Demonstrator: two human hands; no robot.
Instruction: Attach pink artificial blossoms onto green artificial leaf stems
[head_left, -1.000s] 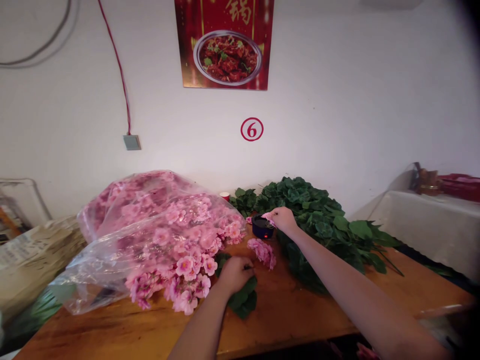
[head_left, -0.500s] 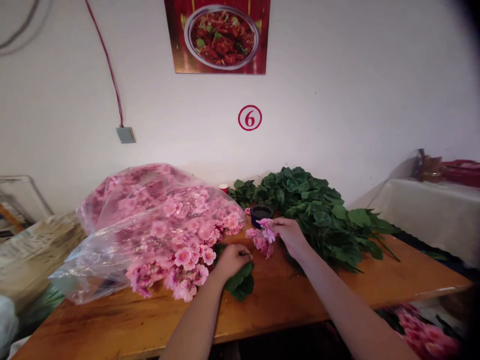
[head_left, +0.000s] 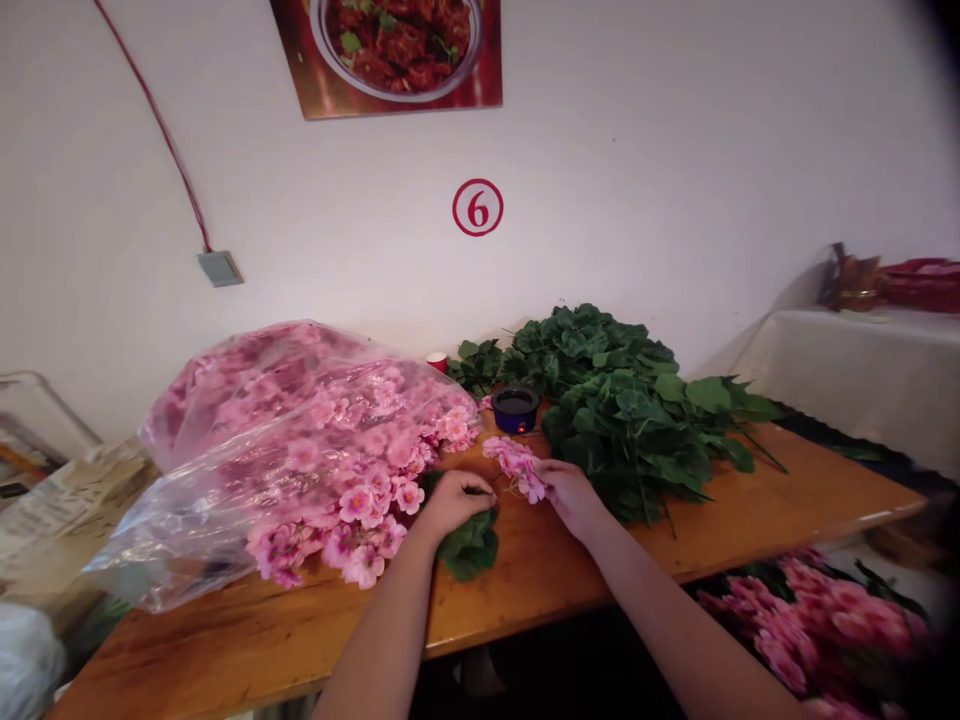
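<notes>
Between the fingers of my right hand (head_left: pixel 568 492) is a small cluster of pink artificial flowers (head_left: pixel 514 462), held above the table with its blossoms pointing left. My left hand (head_left: pixel 459 503) is closed on a green leaf sprig (head_left: pixel 470 547), whose leaves hang below the fingers; the stem is hidden by the hand. Just beyond the flower cluster stands a small dark blue pot (head_left: pixel 514 410) with a red light on its front and dark contents. The two hands are a short way apart.
A clear plastic bag (head_left: pixel 187 500) of pink flowers lies on the wooden table (head_left: pixel 540 590) at left. Green leaf sprigs (head_left: pixel 622 420) are heaped at right. A red cup (head_left: pixel 437 362) stands by the wall. More pink flowers (head_left: pixel 825 620) lie below the table's right side.
My right hand has drawn the flower cluster nearer and away from the pot, uncovering its front. The left hand still grips the leaf sprig. The camera view has shifted.
</notes>
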